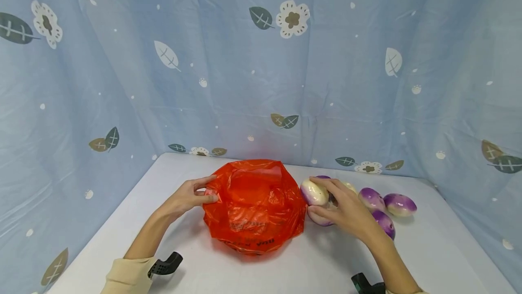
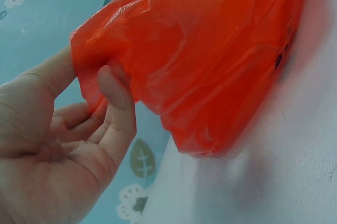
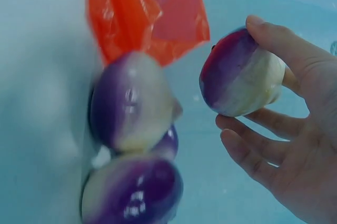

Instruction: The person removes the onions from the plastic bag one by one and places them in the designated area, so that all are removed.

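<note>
A red plastic bag [image 1: 257, 203] stands with its mouth spread on the table, dark print on its near side. My left hand [image 1: 188, 199] pinches the bag's left edge between thumb and fingers, as the left wrist view also shows on the bag [image 2: 179, 50]. At the bag's right side, my right hand [image 1: 346, 208] grips a purple-and-white turnip [image 1: 313, 192] between thumb and fingertips. In the right wrist view this turnip [image 3: 239, 76] is held above the others, beside the bag. Another turnip [image 1: 319, 217] lies under the right hand, partly hidden by it.
Several more turnips lie to the right of my right hand, among them one turnip [image 1: 401, 205] at the far right and another turnip [image 1: 384, 224] behind the wrist. A blue patterned curtain [image 1: 228, 67] hangs behind the white table [image 1: 212, 276].
</note>
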The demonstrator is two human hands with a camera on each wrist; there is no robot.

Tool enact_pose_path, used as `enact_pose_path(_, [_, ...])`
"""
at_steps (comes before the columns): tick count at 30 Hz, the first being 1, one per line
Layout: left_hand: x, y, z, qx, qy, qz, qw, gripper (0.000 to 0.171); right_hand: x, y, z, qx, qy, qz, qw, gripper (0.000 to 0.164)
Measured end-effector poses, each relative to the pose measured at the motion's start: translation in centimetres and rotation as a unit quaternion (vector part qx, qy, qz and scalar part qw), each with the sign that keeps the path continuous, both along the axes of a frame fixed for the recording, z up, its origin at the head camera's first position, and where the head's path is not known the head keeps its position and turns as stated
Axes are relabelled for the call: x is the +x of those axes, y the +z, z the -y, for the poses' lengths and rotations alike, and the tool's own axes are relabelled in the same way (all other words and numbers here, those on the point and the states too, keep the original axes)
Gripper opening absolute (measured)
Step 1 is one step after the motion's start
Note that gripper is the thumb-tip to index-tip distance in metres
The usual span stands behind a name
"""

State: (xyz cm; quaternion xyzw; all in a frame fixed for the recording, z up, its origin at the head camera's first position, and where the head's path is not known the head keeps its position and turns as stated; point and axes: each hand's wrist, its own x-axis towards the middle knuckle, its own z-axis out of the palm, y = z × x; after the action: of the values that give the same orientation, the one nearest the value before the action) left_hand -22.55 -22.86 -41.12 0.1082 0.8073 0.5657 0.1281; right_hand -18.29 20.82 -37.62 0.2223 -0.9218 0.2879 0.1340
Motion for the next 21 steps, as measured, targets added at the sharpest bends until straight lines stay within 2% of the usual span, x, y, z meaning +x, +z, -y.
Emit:
enact_pose_path(5, [0.0,0.0,0.1,0.0,0.004,0.0,1.0,0.077,0.5,-0.1,-2.2,0.018,-0.018,0.0,1.0,0.065])
enact_pose_path(14, [0.1,0.0,0.2,0.009,-0.001,0.001,1.0,0.078,1.2,0.2,-5.8,0.049,-0.051,-0.046,0.996,0.066])
enact_pose_path(21, [0.0,0.0,0.1,0.01,-0.004,-0.001,0.9999,0.078,2.5,-0.1,-9.1,0.056,-0.076,-0.083,0.992,0.069])
